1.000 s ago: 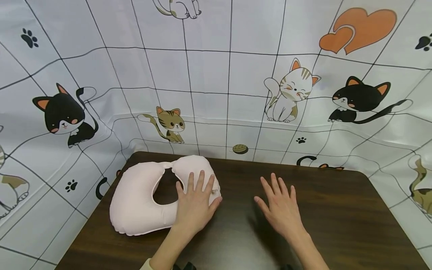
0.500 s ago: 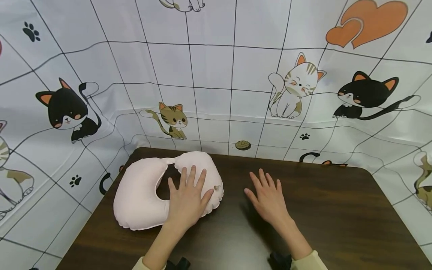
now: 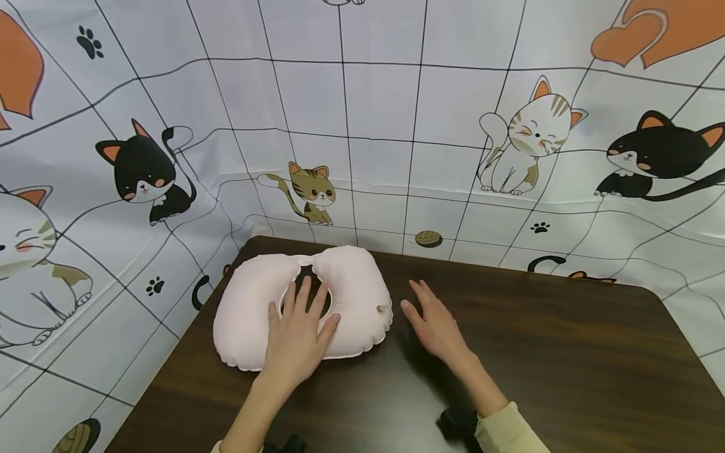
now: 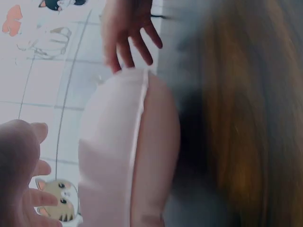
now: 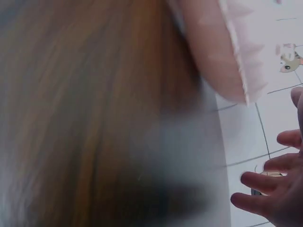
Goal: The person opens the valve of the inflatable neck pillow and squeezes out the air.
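Observation:
A pale pink U-shaped neck pillow (image 3: 362,296), plump and seamed round its edge, lies on the left part of the table, its gap facing the wall. A small valve (image 3: 382,308) shows on its right lobe. My left hand (image 3: 297,343), fingers straight and spread, is over the pillow's near middle. In the left wrist view, wall shows between that hand (image 4: 23,175) and the pillow (image 4: 118,142). Just right of the pillow is my right hand (image 3: 437,326), fingers extended, holding nothing. The right wrist view has its fingers (image 5: 265,182) apart from the pillow (image 5: 213,52).
The dark wood table (image 3: 544,352) runs back to a white curtain (image 3: 379,100) with a grid and cat drawings, which also hangs along the left side. Black wrist gear (image 3: 457,423) shows under the right forearm.
The head view has turned left and slightly down. My left hand has moved left across the pillow, from its right lobe to its middle. My right hand has come closer to the pillow's right side.

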`<state>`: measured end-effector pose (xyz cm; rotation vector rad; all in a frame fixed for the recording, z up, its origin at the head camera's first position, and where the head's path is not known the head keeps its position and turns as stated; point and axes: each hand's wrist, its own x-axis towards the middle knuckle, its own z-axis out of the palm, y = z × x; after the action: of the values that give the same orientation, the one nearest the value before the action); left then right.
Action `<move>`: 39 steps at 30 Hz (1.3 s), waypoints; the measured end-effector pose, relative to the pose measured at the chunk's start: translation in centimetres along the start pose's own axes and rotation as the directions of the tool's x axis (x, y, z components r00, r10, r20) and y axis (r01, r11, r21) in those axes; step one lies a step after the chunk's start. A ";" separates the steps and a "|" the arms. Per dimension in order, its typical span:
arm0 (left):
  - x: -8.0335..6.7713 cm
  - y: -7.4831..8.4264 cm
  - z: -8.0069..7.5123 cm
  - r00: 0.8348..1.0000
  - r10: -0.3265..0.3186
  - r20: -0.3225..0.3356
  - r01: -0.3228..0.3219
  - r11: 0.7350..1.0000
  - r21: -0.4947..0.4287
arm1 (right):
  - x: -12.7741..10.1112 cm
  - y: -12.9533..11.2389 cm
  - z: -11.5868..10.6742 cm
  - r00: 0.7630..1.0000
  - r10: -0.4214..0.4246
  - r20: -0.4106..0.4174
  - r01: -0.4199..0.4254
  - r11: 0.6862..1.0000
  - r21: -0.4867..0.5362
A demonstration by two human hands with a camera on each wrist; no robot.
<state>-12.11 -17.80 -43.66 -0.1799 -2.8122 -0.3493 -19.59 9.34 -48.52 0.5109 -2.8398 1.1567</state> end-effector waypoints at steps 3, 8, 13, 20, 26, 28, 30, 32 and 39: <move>-0.4 -1.2 -0.4 1.000 -0.031 -0.002 0.031 0.999 -0.009 | 0.4 0.0 0.4 1.000 0.007 0.003 -0.007 0.987 0.158; -0.7 -3.7 -1.7 0.996 -0.088 0.025 0.088 0.996 0.001 | 1.6 -0.6 1.1 0.999 0.049 0.000 -0.047 0.960 0.277; -0.8 -6.2 -2.6 0.987 -0.161 0.017 0.161 0.987 0.006 | 2.9 -1.7 1.7 0.995 0.097 0.013 -0.094 0.920 0.381; -1.6 -9.7 -2.1 0.957 -0.289 -0.030 0.285 0.953 -0.104 | 4.2 -2.7 3.0 0.988 0.154 0.006 -0.135 0.846 0.516; -2.1 -11.3 -1.5 0.915 -0.403 0.000 0.393 0.893 -0.219 | 4.6 -3.2 4.2 0.991 0.130 0.020 -0.116 0.784 0.610; -2.1 -11.5 -1.3 0.902 -0.432 0.023 0.424 0.873 -0.243 | 4.6 -3.3 4.3 0.992 0.119 0.034 -0.113 0.762 0.637; -2.2 -11.6 -1.1 0.889 -0.455 0.051 0.451 0.851 -0.269 | 4.6 -3.4 4.3 0.990 0.125 0.059 -0.133 0.735 0.665; -2.2 -11.7 -0.9 0.879 -0.472 0.071 0.470 0.829 -0.304 | 4.5 -3.5 4.3 0.988 0.126 0.084 -0.149 0.712 0.686; -2.3 -12.1 -0.9 0.875 -0.483 0.037 0.459 0.802 -0.383 | 4.1 -3.4 4.1 0.983 0.108 0.147 -0.179 0.730 0.660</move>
<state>-11.61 -29.88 -46.19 0.4590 -2.6605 -1.0000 -22.02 3.13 -48.57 0.3609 -2.4760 2.2678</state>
